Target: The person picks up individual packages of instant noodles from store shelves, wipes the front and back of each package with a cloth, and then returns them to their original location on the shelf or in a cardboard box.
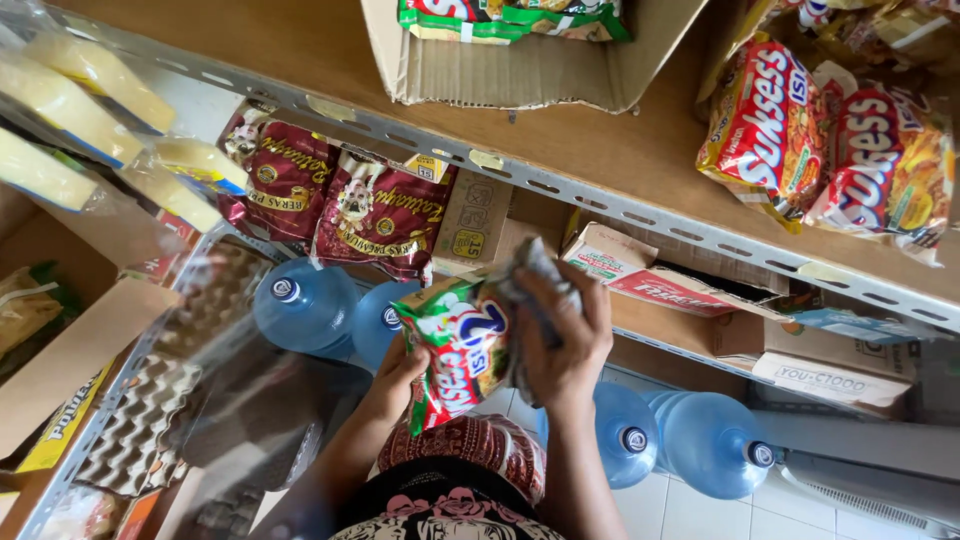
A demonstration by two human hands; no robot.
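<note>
Gripping the green-and-red snack multipack (462,350) from below, the left hand (397,378) steadies it while right hand (560,335) fingers clamp its top near the metal shelf edge (560,180).

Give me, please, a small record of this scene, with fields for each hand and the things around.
left hand: holds the green and red snack packet from below
right hand: grips the packet's upper side, together with a grey crumpled thing, unclear
shelf: metal shelf with more snack packets and a cardboard box
below: blue water bottles on the floor
left side: egg trays
</note>
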